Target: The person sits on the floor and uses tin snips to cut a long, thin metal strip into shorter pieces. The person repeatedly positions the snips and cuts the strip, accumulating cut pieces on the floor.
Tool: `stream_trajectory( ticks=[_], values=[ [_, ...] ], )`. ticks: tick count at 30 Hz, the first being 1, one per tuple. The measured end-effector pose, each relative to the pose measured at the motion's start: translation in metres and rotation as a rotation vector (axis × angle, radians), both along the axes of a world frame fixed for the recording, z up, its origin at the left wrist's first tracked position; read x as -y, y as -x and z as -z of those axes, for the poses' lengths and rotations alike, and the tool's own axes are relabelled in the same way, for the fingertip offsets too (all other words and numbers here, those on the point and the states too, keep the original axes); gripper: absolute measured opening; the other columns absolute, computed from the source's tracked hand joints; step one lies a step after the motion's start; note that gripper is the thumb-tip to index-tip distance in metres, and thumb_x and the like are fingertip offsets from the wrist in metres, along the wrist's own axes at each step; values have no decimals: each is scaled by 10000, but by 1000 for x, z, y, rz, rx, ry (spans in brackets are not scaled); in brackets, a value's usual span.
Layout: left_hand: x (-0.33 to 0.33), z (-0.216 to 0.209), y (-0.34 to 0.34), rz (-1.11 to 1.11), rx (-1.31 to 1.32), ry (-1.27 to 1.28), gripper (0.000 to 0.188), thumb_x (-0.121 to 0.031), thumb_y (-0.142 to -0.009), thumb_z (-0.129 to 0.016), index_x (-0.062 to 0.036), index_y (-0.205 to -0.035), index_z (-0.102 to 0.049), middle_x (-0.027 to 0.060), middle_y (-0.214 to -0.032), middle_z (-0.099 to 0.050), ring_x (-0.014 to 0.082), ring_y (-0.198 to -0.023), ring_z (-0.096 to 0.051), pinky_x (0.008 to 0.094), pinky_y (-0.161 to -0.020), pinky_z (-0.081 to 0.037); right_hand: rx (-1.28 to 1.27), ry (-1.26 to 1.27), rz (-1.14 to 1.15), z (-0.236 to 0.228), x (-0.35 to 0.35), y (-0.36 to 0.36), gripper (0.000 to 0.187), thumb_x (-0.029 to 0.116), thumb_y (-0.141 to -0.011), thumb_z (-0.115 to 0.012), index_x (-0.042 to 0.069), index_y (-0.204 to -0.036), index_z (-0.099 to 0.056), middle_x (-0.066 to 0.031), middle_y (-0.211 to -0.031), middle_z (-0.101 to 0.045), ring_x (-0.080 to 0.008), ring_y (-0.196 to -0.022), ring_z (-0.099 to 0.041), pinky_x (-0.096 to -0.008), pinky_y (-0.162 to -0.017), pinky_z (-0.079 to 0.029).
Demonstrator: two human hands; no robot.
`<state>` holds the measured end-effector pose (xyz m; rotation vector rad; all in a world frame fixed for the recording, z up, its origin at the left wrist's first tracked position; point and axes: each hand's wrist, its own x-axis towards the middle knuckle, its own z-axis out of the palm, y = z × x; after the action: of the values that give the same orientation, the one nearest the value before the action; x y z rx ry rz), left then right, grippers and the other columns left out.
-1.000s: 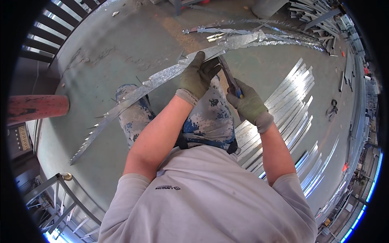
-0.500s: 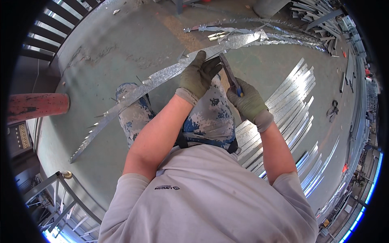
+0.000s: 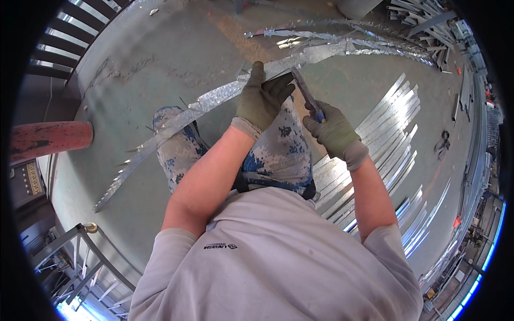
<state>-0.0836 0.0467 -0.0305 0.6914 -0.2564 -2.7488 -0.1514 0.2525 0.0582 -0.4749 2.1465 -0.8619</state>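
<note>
A long, shiny sheet-metal strip [image 3: 214, 96] with notches and small spikes of metal along its edge runs slantwise above my knees, from lower left to upper right. My left hand [image 3: 261, 99], in an olive glove, is closed around it, thumb on top. My right hand [image 3: 334, 130], gloved alike, grips a pair of metal snips [image 3: 305, 92] with dark jaws and blue on the handles. The jaw end points up at the strip's near edge, just right of my left fingers. Whether the jaws touch the metal I cannot tell.
Flat metal strips [image 3: 383, 134] lie in rows on the floor to my right. More notched strips [image 3: 375, 44] lie beyond my hands. A pile of metal profiles [image 3: 428, 29] is at far right, a red pipe [image 3: 51, 140] at left, a grey metal frame [image 3: 101, 257] at lower left.
My right hand has shifted slightly right and down with the snips, which now tilt a little differently. My left hand and the strip have hardly moved.
</note>
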Motion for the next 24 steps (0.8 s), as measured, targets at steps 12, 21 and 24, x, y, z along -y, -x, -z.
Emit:
stream_trajectory(
  ticks=[12, 21, 24],
  values=[
    [6, 4, -2, 10, -115, 17, 458, -390, -1229, -559, -13, -1475, -647, 231, -1469, -725, 417, -1421, -681, 637, -1290, -514, 275, 56, 58, -28, 2, 10, 546, 245, -1022, -817, -6, -1488, -683, -30, -907, -697, -117, -705, -630, -309, -652, -543],
    [4, 4, -5, 37, -282, -30, 479, -384, -1241, -517, 11, -1479, -644, 238, -1489, -724, 416, -1449, -674, 622, -1282, -530, 471, 144, 133, -20, -5, 20, 487, 143, -1018, -796, -45, -1453, -686, -62, -822, -705, -131, -633, -663, -296, -564, -566],
    [4, 3, -5, 40, -292, -34, 499, -408, -1263, -447, 0, -1503, -605, 225, -1482, -720, 395, -1424, -696, 600, -1280, -543, 569, 212, 127, -20, -7, 26, 488, 138, -1017, -799, -60, -1447, -682, -76, -844, -719, -141, -649, -690, -301, -562, -600]
  ],
)
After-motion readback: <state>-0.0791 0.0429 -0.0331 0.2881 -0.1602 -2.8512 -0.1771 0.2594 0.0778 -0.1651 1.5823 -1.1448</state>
